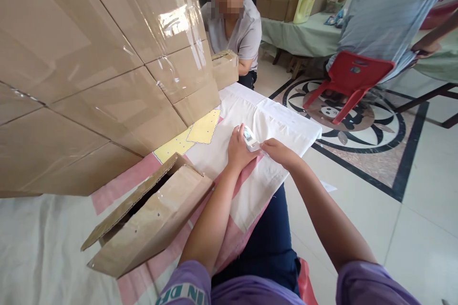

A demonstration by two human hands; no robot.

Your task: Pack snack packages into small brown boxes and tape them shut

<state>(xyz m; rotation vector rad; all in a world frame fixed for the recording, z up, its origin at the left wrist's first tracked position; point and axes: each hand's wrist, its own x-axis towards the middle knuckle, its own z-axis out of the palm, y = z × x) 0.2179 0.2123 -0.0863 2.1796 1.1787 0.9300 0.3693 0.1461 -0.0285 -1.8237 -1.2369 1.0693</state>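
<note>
A small white handheld device [251, 139] with a grey screen on its face sits in my left hand [239, 148], the fingers closed round its left side. What kind of device it is cannot be made out. My right hand [277, 150] is closed in a pinch at the device's lower right end; anything between its fingertips is too small to tell. Both hands are just above the table's white and pink cloth [205, 161]. Left of my left forearm lies a cardboard box [153, 219] with its flap partly raised.
A tall wall of taped cardboard boxes [96, 71] stands on the left of the table. Yellow dotted sheets [204, 127] lie at its foot. Across the table a person [234, 28] sits by another box [225, 67]. Someone sits on a red chair [359, 74] at the right.
</note>
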